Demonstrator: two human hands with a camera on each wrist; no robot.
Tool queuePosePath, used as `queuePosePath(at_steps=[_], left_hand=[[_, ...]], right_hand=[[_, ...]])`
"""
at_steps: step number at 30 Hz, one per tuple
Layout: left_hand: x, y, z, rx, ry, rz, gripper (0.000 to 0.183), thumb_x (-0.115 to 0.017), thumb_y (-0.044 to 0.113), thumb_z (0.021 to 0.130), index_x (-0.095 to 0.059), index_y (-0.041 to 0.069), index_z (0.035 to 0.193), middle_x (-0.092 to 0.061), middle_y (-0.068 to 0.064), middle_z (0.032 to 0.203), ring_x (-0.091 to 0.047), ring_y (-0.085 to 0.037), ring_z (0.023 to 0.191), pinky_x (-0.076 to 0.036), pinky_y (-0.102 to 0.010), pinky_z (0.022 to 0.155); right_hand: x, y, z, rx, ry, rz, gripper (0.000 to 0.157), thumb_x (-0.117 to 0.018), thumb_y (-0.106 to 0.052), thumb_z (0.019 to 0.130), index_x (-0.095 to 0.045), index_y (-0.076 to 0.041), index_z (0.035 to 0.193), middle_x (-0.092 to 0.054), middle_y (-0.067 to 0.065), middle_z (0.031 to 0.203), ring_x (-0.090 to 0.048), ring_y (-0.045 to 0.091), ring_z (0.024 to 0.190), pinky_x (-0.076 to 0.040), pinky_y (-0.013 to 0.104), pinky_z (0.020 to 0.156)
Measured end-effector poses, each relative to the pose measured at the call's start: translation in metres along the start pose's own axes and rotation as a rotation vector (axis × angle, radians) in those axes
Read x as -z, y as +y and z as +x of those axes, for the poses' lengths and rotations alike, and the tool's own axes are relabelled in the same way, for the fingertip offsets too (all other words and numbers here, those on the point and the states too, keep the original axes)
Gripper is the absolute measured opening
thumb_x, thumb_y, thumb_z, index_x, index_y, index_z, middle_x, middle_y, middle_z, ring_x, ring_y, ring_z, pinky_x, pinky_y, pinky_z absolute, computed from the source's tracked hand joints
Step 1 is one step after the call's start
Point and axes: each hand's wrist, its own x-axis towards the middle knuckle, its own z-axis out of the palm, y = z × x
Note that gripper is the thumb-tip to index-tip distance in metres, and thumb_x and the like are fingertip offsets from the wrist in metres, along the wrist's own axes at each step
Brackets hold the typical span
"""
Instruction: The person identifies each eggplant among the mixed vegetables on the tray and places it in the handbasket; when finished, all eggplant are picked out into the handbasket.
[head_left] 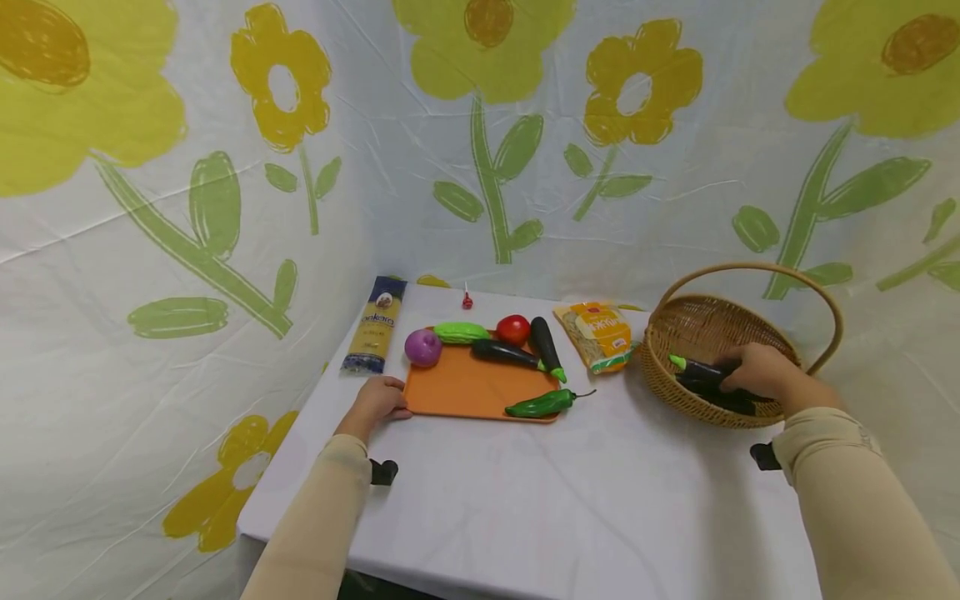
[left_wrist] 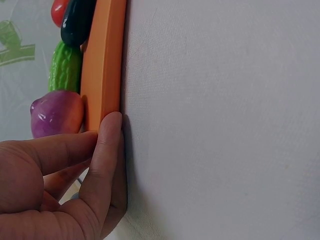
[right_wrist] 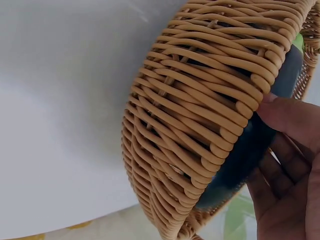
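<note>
My left hand (head_left: 379,401) holds the near left corner of an orange tray (head_left: 465,387), its fingertips against the rim in the left wrist view. On the tray lie a purple onion (left_wrist: 57,114), a green bitter melon (head_left: 461,332), a red tomato (head_left: 513,329), two dark eggplants (head_left: 504,352) and a green chili pepper (head_left: 542,404), whose stem sticks out past the right edge. Inside the wicker basket (right_wrist: 195,95), my right hand (head_left: 761,372) grips a dark eggplant (head_left: 697,370) with a green cap. Another dark shape lies under it, partly hidden.
A pasta packet (head_left: 374,325) lies left of the tray. A yellow-orange food bag (head_left: 596,336) sits between tray and basket. Behind the tray is a small red lollipop (head_left: 467,300). The basket's arched handle (head_left: 750,267) rises above its opening. Flowered cloth (head_left: 540,225) encloses the table.
</note>
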Motion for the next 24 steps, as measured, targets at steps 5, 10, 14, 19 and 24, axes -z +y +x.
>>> queuePosePath(at_steps=[5,10,14,19,24], left_hand=[[0.0,0.001,-0.001,0.005,0.004,0.009,0.045,-0.061,-0.011,0.09,-0.057,-0.006,0.135,-0.054,-0.026,0.116,-0.069,-0.022,0.073,-0.064,-0.034,0.073],[0.0,0.002,-0.004,-0.008,0.007,0.021,0.045,-0.061,-0.01,0.091,-0.058,-0.006,0.135,-0.053,-0.028,0.122,-0.069,-0.022,0.074,-0.064,-0.035,0.075],[-0.001,0.002,-0.004,-0.019,0.006,0.028,0.045,-0.061,-0.01,0.09,-0.057,-0.007,0.135,-0.053,-0.029,0.124,-0.069,-0.023,0.075,-0.064,-0.035,0.074],[-0.001,0.001,-0.002,-0.003,0.011,0.025,0.045,-0.061,-0.01,0.09,-0.057,-0.006,0.135,-0.054,-0.028,0.121,-0.069,-0.023,0.075,-0.064,-0.034,0.073],[0.0,0.0,-0.001,0.005,0.01,0.016,0.045,-0.062,-0.01,0.091,-0.057,-0.006,0.136,-0.055,-0.027,0.119,-0.07,-0.023,0.075,-0.064,-0.034,0.072]], right_hand=[[0.002,-0.003,-0.005,0.006,-0.01,0.028,0.055,-0.081,-0.018,0.083,-0.063,0.015,0.123,-0.064,0.033,0.117,-0.058,0.055,0.109,-0.054,0.063,0.087],[0.007,-0.004,-0.008,-0.023,0.008,0.031,0.057,-0.078,-0.024,0.089,-0.061,0.014,0.127,-0.061,0.036,0.123,-0.056,0.057,0.111,-0.055,0.062,0.086],[0.012,-0.003,-0.008,-0.029,0.045,0.012,0.058,-0.077,-0.027,0.09,-0.061,0.012,0.129,-0.06,0.036,0.124,-0.052,0.059,0.115,-0.049,0.068,0.091],[0.017,-0.007,-0.006,-0.017,0.063,0.037,0.058,-0.076,-0.026,0.091,-0.059,0.013,0.131,-0.059,0.037,0.127,-0.05,0.06,0.117,-0.046,0.069,0.094],[0.023,-0.019,-0.001,-0.014,0.073,0.031,0.06,-0.074,-0.028,0.093,-0.057,0.012,0.134,-0.055,0.037,0.132,-0.049,0.059,0.119,-0.045,0.071,0.095]])
